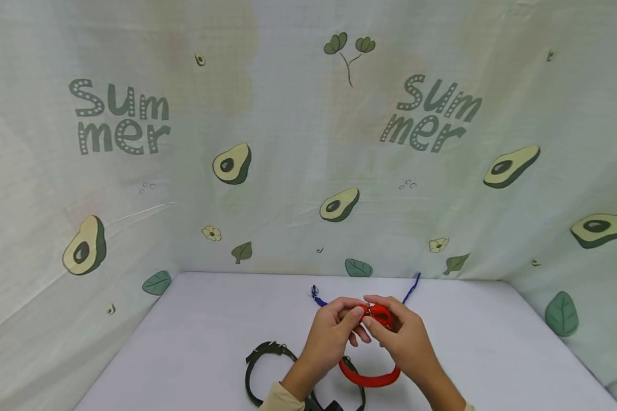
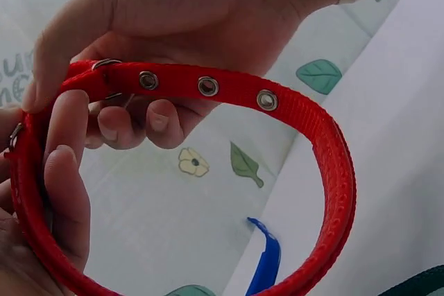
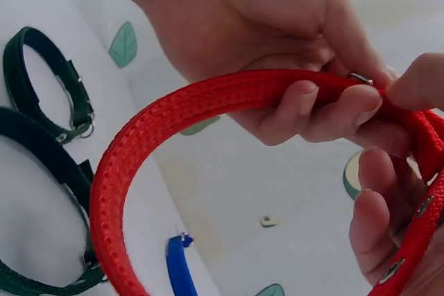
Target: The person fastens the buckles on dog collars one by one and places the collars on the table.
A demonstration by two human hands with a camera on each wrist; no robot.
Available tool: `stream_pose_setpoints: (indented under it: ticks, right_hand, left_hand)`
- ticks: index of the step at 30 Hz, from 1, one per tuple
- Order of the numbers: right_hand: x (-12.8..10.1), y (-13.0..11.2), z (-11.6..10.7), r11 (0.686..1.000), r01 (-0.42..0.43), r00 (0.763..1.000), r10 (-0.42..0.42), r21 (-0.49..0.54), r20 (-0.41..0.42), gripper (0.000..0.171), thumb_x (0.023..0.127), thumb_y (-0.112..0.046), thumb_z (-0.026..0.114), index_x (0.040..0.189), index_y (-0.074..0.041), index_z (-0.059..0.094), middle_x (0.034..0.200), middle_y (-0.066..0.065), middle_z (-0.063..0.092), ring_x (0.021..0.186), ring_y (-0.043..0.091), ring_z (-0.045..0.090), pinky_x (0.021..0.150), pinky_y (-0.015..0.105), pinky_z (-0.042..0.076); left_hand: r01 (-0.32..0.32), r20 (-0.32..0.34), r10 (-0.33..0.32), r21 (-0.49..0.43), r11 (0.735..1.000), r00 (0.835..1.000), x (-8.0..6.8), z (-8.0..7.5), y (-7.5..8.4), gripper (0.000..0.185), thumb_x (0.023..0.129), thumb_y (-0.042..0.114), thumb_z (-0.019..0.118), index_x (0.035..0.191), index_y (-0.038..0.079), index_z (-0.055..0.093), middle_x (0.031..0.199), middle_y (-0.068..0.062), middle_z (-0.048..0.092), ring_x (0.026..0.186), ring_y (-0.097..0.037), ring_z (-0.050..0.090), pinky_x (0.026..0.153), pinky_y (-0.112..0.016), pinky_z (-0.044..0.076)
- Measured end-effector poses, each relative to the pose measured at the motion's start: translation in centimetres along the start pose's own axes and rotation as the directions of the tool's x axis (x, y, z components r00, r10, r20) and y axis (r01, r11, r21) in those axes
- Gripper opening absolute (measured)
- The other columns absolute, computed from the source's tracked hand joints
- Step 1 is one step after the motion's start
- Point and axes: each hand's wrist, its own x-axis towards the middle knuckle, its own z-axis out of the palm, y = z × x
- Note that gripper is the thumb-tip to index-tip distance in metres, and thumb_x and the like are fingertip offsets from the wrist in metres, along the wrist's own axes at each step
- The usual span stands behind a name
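Both hands meet above the worktop [image 1: 195,342] on a red collar [image 1: 372,378]: the left hand [image 1: 334,337] curls its fingers round the strap and pinches it near the metal buckle [image 1: 368,311], and the right hand [image 1: 401,337] pinches the same end from the other side. The work looks to be at the fastening stage; the next move likely needs the strap end steered through the buckle. The collar's loop hangs below the hands. A dark green collar [image 1: 259,365] lies near the left forearm, a blue strap [image 1: 411,288] behind.
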Motion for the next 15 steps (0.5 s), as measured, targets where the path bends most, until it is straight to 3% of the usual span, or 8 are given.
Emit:
stream_pose_setpoints:
  ticks: [6, 15]
  right_hand:
    - [0.18, -0.33, -0.48, 0.986, -0.157, 0.987, 0.154, 0.058, 0.055, 0.025, 0.089, -0.019, 0.078, 0.109, -0.006, 0.069, 0.090, 0.009, 0.067, 0.068, 0.025, 0.061, 0.057, 0.032, 0.054]
    - [0.16, -0.54, -0.55, 0.965, -0.211, 0.977, 0.206, 0.157, 0.051, 0.030, 0.089, -0.014, 0.076, 0.111, -0.001, 0.061, 0.084, 0.014, 0.064, 0.066, 0.026, 0.058, 0.060, 0.032, 0.054]
  left_hand:
    - [0.013, 0.013, -0.013, 0.007, 1.000, 1.000, -0.16, 0.15, 0.02, 0.023, 0.105, 0.022, 0.054, 0.120, 0.004, 0.058, 0.093, -0.006, 0.071, 0.076, -0.018, 0.071, 0.064, -0.024, 0.056]
    - [0.019, -0.046, -0.022, -0.053, 0.998, 0.999, -0.32, 0.36, 0.11, 0.028, 0.106, 0.023, 0.051, 0.127, 0.003, 0.051, 0.110, -0.010, 0.065, 0.092, -0.024, 0.068, 0.073, -0.029, 0.059]
